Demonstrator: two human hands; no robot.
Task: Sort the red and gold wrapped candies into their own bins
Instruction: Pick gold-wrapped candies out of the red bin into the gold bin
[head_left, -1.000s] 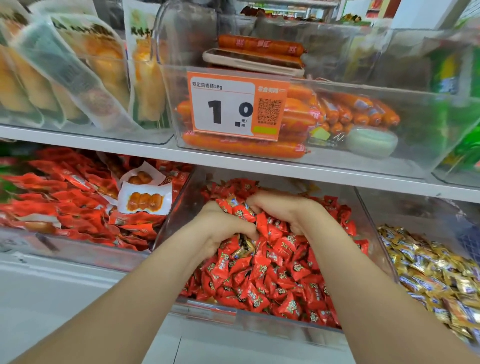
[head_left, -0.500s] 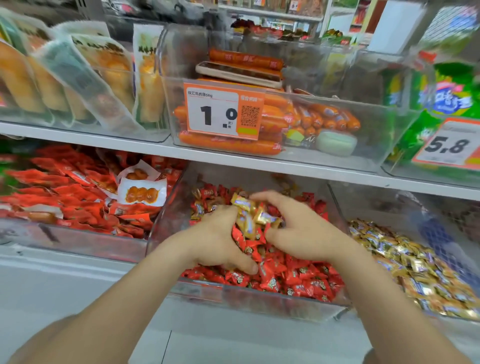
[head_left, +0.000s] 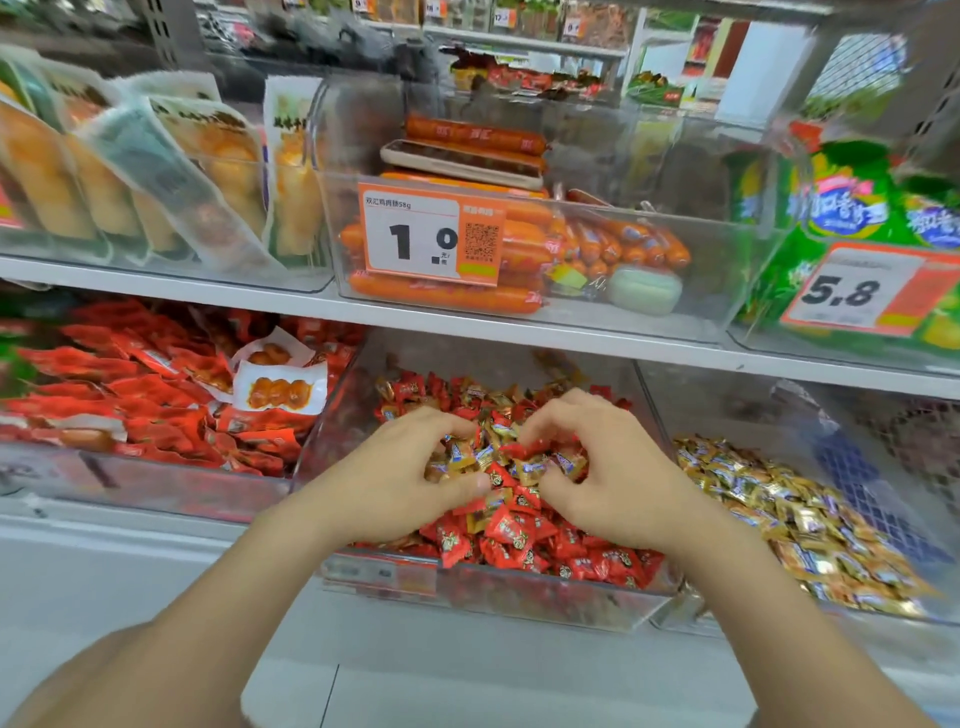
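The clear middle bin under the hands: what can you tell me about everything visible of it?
The clear bin looks like see-through plastic, open-topped, standing on the lower shelf. It holds mostly red candies, with gold candies mixed in toward the middle and back. The left hand and right hand reach in, both curled round a cluster of the gold ones. Its right wall stands next to a bin of gold sweets.

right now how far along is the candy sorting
Partway. Done: the right bin holds a gold pile that looks all gold. In hand: the left hand and right hand curl around a cluster of gold strays in the middle bin. Left: carrying those over, plus more gold wrappers mixed among the red candies toward the back.
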